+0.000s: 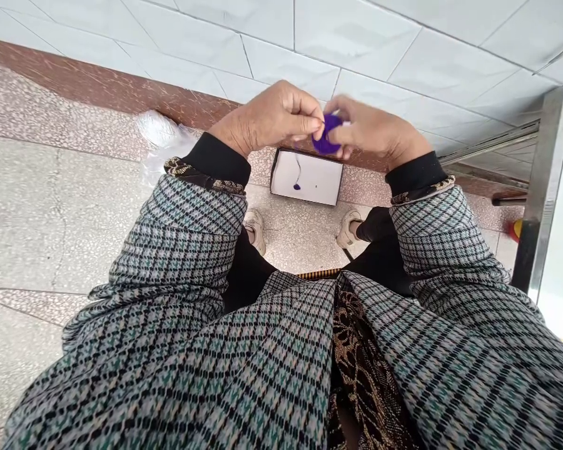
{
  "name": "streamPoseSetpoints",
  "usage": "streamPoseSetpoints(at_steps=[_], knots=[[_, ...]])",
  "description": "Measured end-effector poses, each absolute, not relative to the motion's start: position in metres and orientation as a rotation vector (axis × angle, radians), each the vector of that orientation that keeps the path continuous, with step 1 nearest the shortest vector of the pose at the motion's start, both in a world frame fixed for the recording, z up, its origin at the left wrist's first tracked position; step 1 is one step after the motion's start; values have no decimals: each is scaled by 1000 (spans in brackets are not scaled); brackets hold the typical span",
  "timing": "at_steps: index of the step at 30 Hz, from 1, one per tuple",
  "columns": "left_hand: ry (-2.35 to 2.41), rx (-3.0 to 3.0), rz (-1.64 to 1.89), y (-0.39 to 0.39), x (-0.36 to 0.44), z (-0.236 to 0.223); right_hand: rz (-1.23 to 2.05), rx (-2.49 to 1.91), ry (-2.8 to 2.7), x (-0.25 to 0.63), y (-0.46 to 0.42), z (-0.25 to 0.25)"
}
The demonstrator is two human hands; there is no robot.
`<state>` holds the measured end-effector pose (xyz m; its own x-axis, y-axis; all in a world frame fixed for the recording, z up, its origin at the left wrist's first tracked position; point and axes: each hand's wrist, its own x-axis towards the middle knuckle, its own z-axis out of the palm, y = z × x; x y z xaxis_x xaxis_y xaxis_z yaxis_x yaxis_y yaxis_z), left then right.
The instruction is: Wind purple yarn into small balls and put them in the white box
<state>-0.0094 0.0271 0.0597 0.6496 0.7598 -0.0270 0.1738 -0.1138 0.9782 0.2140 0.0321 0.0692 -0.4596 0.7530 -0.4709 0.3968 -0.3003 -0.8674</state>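
The right hand (368, 128), slightly blurred, has its grip curled round a purple ball (326, 136), held up before the wall (366, 37). The left hand (281, 119) pinches thumb to forefinger at the ball's edge (what lies between, I cannot tell). Below, a dark thread (299, 165) trails into a white box (326, 178) on the floor (291, 240).

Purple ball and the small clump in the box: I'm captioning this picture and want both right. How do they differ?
Size: the ball looks much bigger than the clump.
Place: the ball is up in the right hand; the clump lies in the box below.
Shade: the ball is brighter, the clump darker.
Both look purple.
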Motion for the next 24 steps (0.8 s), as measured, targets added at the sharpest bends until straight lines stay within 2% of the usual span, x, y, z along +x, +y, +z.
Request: streamPoseSetpoints(at_steps=[3, 6, 8, 10, 13, 15, 18, 21, 24], knots=[[1006, 1634, 796, 33, -11, 57, 2063, -1108, -1599, 218, 24, 85], [1137, 1587, 801, 34, -9, 52, 1787, -963, -1241, 217, 27, 96], [1013, 1608, 644, 32, -7, 51, 1559, -1013, -1036, 213, 34, 96], [787, 1653, 503, 28, -5, 53, 1480, -1031, -955, 208, 40, 91], [620, 1693, 436, 23, -4, 58, 1502, -1081, -1039, 202, 44, 75], [640, 1656, 459, 22, -6, 62, 1499, -1263, -1231, 203, 42, 67], [706, 1583, 541, 22, -11, 66, 1690, -1449, -1627, 211, 36, 66], [820, 1588, 738, 25, -14, 66, 2017, -1216, -1820, 220, 28, 82], [1022, 1542, 906, 29, -12, 61, 1930, -986, -1569, 221, 24, 98]])
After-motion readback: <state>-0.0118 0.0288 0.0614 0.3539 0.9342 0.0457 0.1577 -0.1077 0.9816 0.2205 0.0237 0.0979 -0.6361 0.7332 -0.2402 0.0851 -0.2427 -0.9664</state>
